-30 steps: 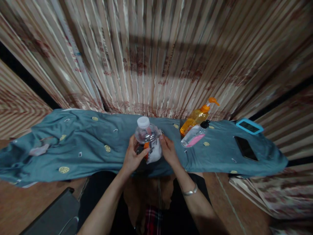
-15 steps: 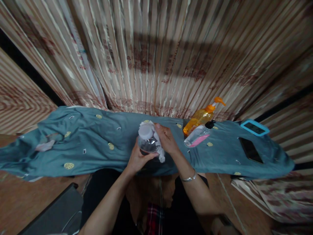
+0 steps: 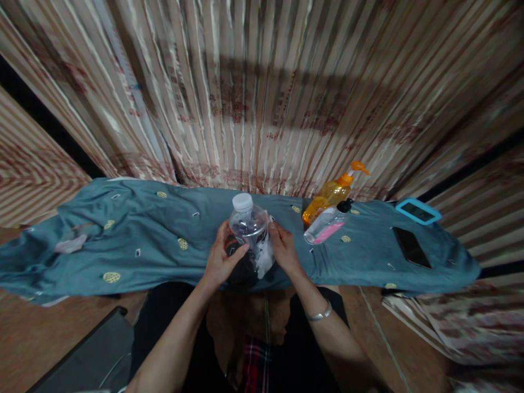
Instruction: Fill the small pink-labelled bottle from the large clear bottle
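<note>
A clear plastic bottle [image 3: 250,222] with a white cap [image 3: 242,202] stands roughly upright in front of me, above the cloth's near side. My left hand [image 3: 223,259] is closed round its left side, thumb across the front. A crumpled white tissue [image 3: 263,257] lies against the bottle's right front. My right hand [image 3: 282,245] pinches the tissue and presses it to the bottle's right side. The bottle's lower part is partly hidden by my fingers and the tissue.
A teal cloth [image 3: 147,229] covers the long table. To the right lie an orange pump bottle [image 3: 325,202], a clear bottle with a black cap and pink label [image 3: 325,225], a phone [image 3: 411,247] and a blue-framed digital clock [image 3: 418,210]. Pleated curtains [image 3: 245,109] hang behind.
The bottle has tilted back more upright, its cap moving up and away from me. The tissue has shifted from round the bottle's top to its lower right side, with my right hand lower.
</note>
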{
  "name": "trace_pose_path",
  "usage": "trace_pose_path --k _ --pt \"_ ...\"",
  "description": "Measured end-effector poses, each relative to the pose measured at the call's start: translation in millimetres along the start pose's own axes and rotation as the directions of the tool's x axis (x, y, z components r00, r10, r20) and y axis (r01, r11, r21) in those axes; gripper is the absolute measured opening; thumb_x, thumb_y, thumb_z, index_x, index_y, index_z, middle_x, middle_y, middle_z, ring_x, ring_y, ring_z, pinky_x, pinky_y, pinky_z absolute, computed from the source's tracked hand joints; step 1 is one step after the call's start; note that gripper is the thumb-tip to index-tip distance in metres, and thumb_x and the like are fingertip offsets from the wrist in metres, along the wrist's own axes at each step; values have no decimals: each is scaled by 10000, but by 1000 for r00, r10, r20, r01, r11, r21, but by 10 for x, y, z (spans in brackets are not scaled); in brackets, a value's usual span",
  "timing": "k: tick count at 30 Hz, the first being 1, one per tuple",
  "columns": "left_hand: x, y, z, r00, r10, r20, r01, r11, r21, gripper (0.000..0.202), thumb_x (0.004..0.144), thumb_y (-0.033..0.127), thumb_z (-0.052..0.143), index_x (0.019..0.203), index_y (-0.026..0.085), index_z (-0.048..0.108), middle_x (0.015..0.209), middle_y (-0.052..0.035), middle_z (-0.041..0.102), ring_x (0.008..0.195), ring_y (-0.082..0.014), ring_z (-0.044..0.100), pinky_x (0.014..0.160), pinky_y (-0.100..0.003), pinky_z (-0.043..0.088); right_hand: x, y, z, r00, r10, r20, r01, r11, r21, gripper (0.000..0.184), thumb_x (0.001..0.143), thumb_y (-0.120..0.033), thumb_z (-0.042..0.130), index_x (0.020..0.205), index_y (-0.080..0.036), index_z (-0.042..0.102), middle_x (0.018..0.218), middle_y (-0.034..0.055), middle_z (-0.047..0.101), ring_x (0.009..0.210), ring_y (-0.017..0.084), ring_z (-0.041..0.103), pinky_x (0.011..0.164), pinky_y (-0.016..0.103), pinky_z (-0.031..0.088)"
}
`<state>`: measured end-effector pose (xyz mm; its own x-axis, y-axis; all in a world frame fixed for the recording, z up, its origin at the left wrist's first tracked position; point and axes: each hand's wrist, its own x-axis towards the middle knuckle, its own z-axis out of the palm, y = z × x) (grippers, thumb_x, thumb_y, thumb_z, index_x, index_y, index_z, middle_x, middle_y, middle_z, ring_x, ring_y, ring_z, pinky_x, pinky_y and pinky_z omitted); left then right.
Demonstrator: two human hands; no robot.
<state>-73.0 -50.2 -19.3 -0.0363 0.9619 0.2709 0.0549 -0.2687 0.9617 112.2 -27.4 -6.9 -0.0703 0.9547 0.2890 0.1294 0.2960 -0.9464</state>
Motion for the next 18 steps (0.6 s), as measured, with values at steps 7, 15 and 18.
trace_pose_path --k 7,15,18 --pt "-31 38 74 999 -44 -17 45 996 73 638 612 476 898 1104 200 602 1031 -75 766 959 -285 748 935 -431 590 176 -652 161 981 -183 71 184 983 -13 455 1014 -589 489 1159 -206 687 1222 88 693 1180 237 639 1091 499 465" --pt "26 24 43 992 -93 -89 93 996 -8 680 549 465 927 1066 195 577 1019 -70 756 933 -253 744 910 -400 595 415 -372 269 977 -57 205 57 998 6 390 1001 -520 570 1160 -178 668 1177 81 686 1048 213 669 960 450 550" --pt "40 8 22 990 -98 -97 93 994 -54 680 557 443 926 1091 196 583 1069 -76 760 981 -253 746 940 -395 593 403 36 200 979 102 174 -104 995 0 365 988 -470 616 1197 -172 646 1172 74 671 995 202 670 880 410 580"
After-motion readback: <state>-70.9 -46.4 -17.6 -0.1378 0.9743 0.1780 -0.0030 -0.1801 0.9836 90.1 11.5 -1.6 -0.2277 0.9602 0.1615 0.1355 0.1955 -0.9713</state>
